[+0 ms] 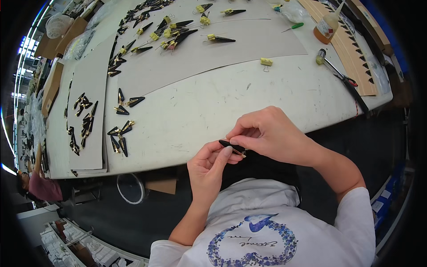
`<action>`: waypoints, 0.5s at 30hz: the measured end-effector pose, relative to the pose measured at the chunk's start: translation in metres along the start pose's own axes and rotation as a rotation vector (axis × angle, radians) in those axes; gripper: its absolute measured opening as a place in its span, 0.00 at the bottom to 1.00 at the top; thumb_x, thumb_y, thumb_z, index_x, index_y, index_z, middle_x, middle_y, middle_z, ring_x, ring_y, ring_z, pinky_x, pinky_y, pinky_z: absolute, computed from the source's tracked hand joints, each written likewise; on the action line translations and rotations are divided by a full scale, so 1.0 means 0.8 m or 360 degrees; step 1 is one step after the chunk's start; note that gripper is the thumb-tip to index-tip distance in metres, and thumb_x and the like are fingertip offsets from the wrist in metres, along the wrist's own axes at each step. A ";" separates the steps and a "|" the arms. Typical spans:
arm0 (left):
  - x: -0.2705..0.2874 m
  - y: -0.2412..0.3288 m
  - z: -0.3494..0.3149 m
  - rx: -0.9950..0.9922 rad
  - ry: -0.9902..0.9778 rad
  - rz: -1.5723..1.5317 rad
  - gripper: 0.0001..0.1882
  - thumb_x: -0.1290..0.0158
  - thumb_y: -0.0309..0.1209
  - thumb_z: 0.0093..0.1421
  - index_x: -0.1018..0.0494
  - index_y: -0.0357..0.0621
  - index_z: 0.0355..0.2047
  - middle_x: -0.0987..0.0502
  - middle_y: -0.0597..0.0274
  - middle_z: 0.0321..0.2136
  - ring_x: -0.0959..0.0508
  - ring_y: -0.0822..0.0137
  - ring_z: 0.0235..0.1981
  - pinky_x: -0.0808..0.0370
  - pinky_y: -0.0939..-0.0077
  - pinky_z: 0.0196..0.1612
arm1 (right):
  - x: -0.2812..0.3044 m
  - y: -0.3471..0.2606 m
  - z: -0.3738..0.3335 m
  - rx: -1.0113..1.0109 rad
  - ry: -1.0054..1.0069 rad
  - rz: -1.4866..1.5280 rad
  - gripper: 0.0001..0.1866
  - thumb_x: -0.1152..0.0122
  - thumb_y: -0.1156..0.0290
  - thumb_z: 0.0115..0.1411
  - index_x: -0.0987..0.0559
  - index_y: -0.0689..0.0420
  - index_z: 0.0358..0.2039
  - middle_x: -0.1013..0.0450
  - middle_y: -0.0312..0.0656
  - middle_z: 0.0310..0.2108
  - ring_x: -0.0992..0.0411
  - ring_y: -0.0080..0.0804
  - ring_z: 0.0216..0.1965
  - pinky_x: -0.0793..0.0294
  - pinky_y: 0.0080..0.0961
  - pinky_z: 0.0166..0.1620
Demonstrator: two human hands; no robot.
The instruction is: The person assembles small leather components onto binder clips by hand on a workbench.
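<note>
Just beyond the table's near edge, both my hands are closed on a small black pointed piece with gold-coloured metal [233, 146]. My left hand [205, 167] pinches it between thumb and fingers from the left. From above right, my right hand [266, 135] pinches at its upper side, where the fingertips hide part of it. Similar black and gold pieces [121, 138] lie in small groups on the table to the left. Farther back, several black pointed pieces have yellow binder clips [170, 32] clamped on them. One loose yellow binder clip [266, 62] rests ahead of my right hand.
Grey boards [195, 58] cover part of the white table [178, 129]. At the right are a hammer [321, 56], a bottle of amber liquid [327, 27], a green-handled pointed tool [297, 26] and a wooden strip [356, 66] edged with black pieces. Another person [44, 187] is far left.
</note>
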State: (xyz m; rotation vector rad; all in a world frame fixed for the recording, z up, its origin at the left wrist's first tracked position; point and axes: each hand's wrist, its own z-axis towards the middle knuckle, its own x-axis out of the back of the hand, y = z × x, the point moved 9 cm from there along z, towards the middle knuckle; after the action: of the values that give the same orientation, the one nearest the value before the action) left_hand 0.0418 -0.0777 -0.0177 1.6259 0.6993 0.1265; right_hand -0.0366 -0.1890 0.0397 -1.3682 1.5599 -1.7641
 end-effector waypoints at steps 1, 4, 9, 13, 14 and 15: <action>0.000 0.000 0.000 -0.0005 0.0003 -0.0011 0.08 0.49 0.23 0.62 0.28 0.29 0.39 0.20 0.51 0.28 0.19 0.67 0.28 0.22 0.78 0.35 | 0.000 -0.002 0.001 0.0010 -0.0023 -0.0058 0.08 0.41 0.71 0.53 0.19 0.62 0.28 0.23 0.47 0.22 0.24 0.36 0.24 0.27 0.26 0.31; -0.001 -0.002 0.000 -0.0010 0.0007 -0.0015 0.08 0.49 0.22 0.62 0.28 0.29 0.39 0.20 0.51 0.28 0.19 0.67 0.28 0.22 0.78 0.35 | 0.000 -0.010 0.004 0.0033 -0.0093 -0.0230 0.07 0.39 0.72 0.53 0.19 0.62 0.28 0.23 0.46 0.23 0.24 0.33 0.24 0.26 0.24 0.30; -0.001 0.000 0.001 -0.0031 0.0037 0.0013 0.08 0.49 0.23 0.62 0.28 0.29 0.39 0.21 0.51 0.27 0.19 0.67 0.28 0.22 0.78 0.35 | -0.008 -0.026 0.005 0.0140 -0.0128 -0.0635 0.06 0.38 0.74 0.53 0.20 0.62 0.30 0.23 0.45 0.24 0.23 0.29 0.25 0.26 0.20 0.30; 0.002 0.003 0.003 -0.0009 0.0055 0.0034 0.09 0.50 0.24 0.63 0.28 0.29 0.40 0.21 0.52 0.28 0.19 0.68 0.28 0.22 0.78 0.35 | -0.006 0.007 0.005 -0.0080 -0.0102 -0.0034 0.05 0.40 0.75 0.56 0.21 0.64 0.29 0.23 0.42 0.25 0.24 0.26 0.27 0.25 0.19 0.33; 0.003 0.001 0.003 0.0017 0.0060 -0.0028 0.09 0.50 0.25 0.63 0.28 0.30 0.40 0.21 0.53 0.28 0.19 0.68 0.29 0.22 0.78 0.35 | -0.006 0.025 0.000 -0.0255 -0.0079 0.0379 0.05 0.40 0.75 0.56 0.22 0.64 0.30 0.23 0.40 0.26 0.24 0.24 0.28 0.25 0.19 0.34; 0.005 0.002 0.005 0.0001 0.0076 -0.0031 0.09 0.50 0.25 0.63 0.28 0.30 0.40 0.21 0.53 0.28 0.19 0.68 0.29 0.22 0.78 0.35 | -0.007 0.025 -0.004 -0.0239 -0.0095 0.0371 0.05 0.40 0.75 0.56 0.22 0.64 0.30 0.23 0.40 0.26 0.24 0.24 0.28 0.25 0.19 0.34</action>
State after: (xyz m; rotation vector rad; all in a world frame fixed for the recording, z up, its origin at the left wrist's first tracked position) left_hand 0.0478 -0.0790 -0.0180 1.6206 0.7514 0.1515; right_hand -0.0430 -0.1888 0.0194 -1.2352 1.7701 -1.4813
